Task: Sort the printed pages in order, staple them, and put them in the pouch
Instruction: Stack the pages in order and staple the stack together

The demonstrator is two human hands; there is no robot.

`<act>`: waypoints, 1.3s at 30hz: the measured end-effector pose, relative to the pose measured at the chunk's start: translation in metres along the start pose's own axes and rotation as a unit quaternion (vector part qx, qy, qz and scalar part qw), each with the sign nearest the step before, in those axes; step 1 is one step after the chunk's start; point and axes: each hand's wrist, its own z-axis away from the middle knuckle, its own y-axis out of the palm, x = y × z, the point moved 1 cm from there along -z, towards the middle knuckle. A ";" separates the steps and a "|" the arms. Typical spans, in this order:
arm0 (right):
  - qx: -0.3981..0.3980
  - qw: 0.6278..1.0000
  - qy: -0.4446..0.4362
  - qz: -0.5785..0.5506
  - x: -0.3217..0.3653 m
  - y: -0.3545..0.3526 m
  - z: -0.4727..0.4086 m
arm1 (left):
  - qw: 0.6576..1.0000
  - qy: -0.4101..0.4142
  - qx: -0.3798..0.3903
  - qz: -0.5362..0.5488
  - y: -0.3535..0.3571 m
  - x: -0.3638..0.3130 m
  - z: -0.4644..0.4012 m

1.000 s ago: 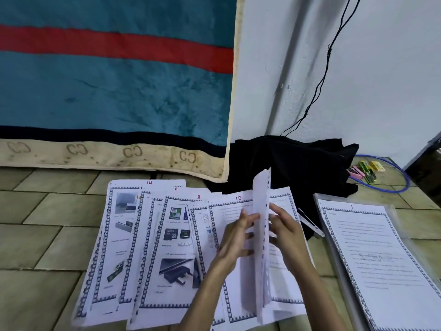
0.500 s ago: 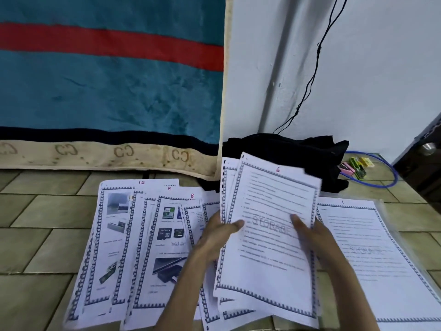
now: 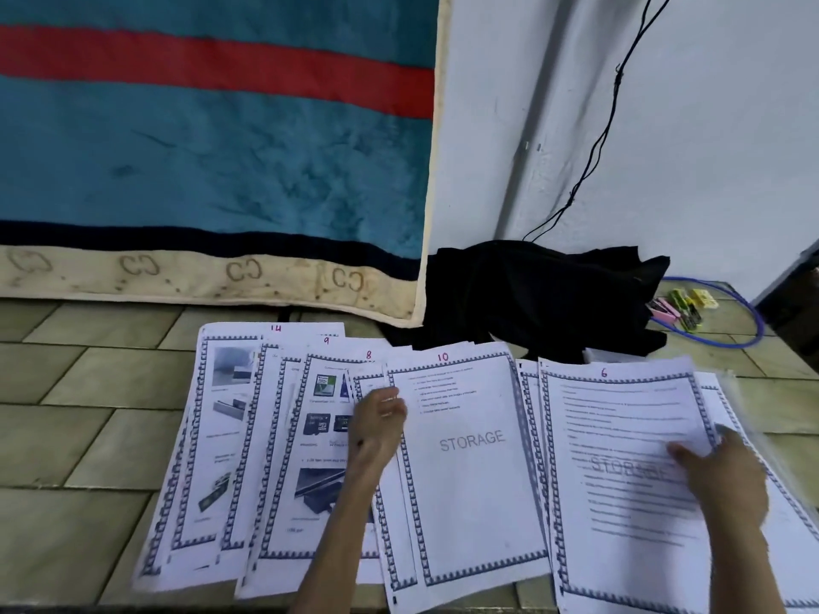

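Observation:
Printed pages with blue borders lie fanned on the tiled floor. From left come page 14 (image 3: pixel 230 418), page 9 (image 3: pixel 319 436), page 8 (image 3: pixel 368 370) and page 10 (image 3: pixel 469 458), marked STORAGE. My left hand (image 3: pixel 379 425) rests with curled fingers on the left edge of page 10. My right hand (image 3: pixel 722 471) holds a small stack topped by page 6 (image 3: pixel 620 436), over the pile at the right. A clear plastic pouch (image 3: pixel 753 418) shows blurred at the right edge under those pages.
A black cloth (image 3: pixel 540 299) lies against the white wall behind the pages. Coloured clips (image 3: pixel 678 308) and a blue cable loop (image 3: pixel 727 339) sit at the back right. A teal and red blanket (image 3: pixel 212 148) hangs at the left. A black wire (image 3: pixel 594 157) runs down the wall.
My right hand has carried the stack topped by page 6 to the right, over the right pile. Page 10 is uncovered, and my left hand has let go of the stack.

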 end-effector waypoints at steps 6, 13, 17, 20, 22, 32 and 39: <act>-0.068 0.958 -0.265 -0.082 0.079 0.041 0.077 | 0.963 0.035 -0.205 -0.172 -0.053 0.015 -0.008; 0.202 0.785 -0.577 0.098 0.127 0.145 0.217 | 0.954 0.016 -0.225 -0.197 -0.078 0.028 -0.010; 0.215 0.786 -0.549 0.186 0.114 0.169 0.225 | 0.961 0.026 -0.221 -0.165 -0.088 0.027 -0.007; 0.195 0.782 -0.562 0.186 0.114 0.167 0.226 | 0.952 0.042 -0.242 -0.181 -0.099 0.035 -0.010; 0.190 0.776 -0.573 0.181 0.120 0.166 0.230 | 0.951 0.057 -0.248 -0.176 -0.104 0.039 -0.014; 0.228 0.771 -0.563 0.191 0.127 0.169 0.248 | 0.971 0.023 -0.210 -0.109 -0.119 0.030 -0.024; 0.239 0.796 -0.542 0.122 0.128 0.175 0.248 | 0.957 0.069 -0.225 -0.168 -0.107 0.028 -0.008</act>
